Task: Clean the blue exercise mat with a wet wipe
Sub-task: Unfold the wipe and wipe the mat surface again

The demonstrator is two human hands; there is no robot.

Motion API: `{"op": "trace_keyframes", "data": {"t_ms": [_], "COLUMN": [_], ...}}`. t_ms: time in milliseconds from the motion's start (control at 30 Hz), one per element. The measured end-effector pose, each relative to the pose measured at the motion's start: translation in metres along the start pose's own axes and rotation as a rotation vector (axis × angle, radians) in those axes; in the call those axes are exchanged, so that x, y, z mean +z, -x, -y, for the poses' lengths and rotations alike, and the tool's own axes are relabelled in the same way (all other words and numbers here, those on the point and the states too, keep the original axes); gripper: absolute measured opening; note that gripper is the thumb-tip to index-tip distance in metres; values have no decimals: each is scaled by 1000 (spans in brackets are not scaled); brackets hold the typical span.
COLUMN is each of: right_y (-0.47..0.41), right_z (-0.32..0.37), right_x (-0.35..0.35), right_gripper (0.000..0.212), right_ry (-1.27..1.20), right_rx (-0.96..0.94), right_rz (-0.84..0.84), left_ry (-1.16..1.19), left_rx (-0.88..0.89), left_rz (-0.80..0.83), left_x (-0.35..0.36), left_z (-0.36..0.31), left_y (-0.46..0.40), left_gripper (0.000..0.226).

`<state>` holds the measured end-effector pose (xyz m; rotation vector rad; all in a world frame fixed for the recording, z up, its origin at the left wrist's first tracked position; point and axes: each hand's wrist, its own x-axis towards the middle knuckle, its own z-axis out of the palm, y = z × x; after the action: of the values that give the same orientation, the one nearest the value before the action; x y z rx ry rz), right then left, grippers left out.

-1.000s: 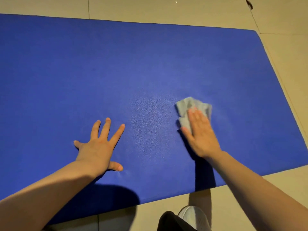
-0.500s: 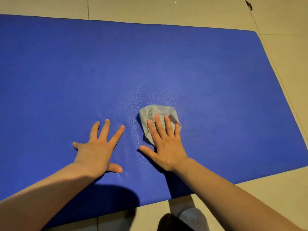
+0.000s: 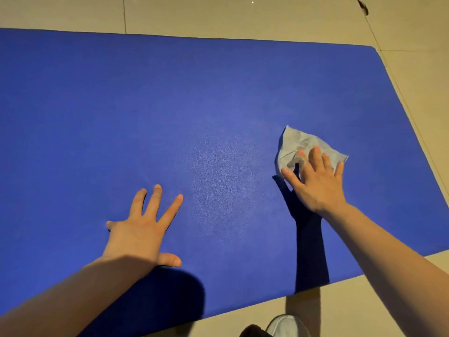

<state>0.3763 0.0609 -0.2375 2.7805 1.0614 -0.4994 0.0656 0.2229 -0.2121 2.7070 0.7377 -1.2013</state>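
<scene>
The blue exercise mat (image 3: 194, 105) lies flat on the floor and fills most of the view. A crumpled grey wet wipe (image 3: 298, 145) sits on its right part. My right hand (image 3: 315, 183) presses down on the wipe with straight, spread fingers that cover its near half. My left hand (image 3: 143, 229) rests flat on the mat near the front edge, fingers spread, holding nothing.
Beige floor tiles (image 3: 243, 13) surround the mat at the back, right and front. A white shoe (image 3: 286, 327) shows at the bottom edge, just off the mat. A small dark mark (image 3: 363, 7) lies on the tile at the top right.
My right hand has slid the wipe to the right and a little farther away, after sweeping left toward my left hand half a second ago. My left hand has stayed in place.
</scene>
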Motion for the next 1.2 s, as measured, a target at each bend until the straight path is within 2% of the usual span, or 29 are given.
{"op": "trace_keyframes", "data": {"t_ms": [133,267,333,400,467,533,633,700,767,900,1067,1200], "right_y": [12,9,13,23,26,14,-16,-39,-58,-82,-90,-107], "right_z": [9,30,49,71,89,96,81,56,29,6,29,49], "right_x": [8,24,26,30,29,29,23,15,3,-8,-9,-13], "right_gripper": [90,96,100,90,76,76,86,82,79,86,90,90], "right_ry": [-284,-252,-214,-147,-116,-106,-65,-84,-102,-109,-171,-146], "right_rx": [-145,-63,-202,-420,-466,-436,-345,-200,-55,91,124,-11], "right_rz": [-84,-26,-1,12,45,29,-8,9,37,68,67,7], "left_ry": [44,65,40,81,252,348,409,450,447,434,398,403], "left_rx": [-4,-24,-54,-34,16,49,-59,-209,-273,-255,-296,-314], "left_rz": [10,57,14,-240,-517,-671,-664,-577,-541,-702,-746,-765], "left_x": [-3,-6,-15,-26,-37,-41,-57,-60,-52,-40,-37,-37], "left_z": [0,-2,-3,1,9,17,26,36,42,38,39,37], "left_y": [-1,-4,-11,-20,-38,-64,-100,-123,-138,-145,-147,-150], "left_gripper": [121,123,111,81,70,68,67,72,73,68,67,66]}}
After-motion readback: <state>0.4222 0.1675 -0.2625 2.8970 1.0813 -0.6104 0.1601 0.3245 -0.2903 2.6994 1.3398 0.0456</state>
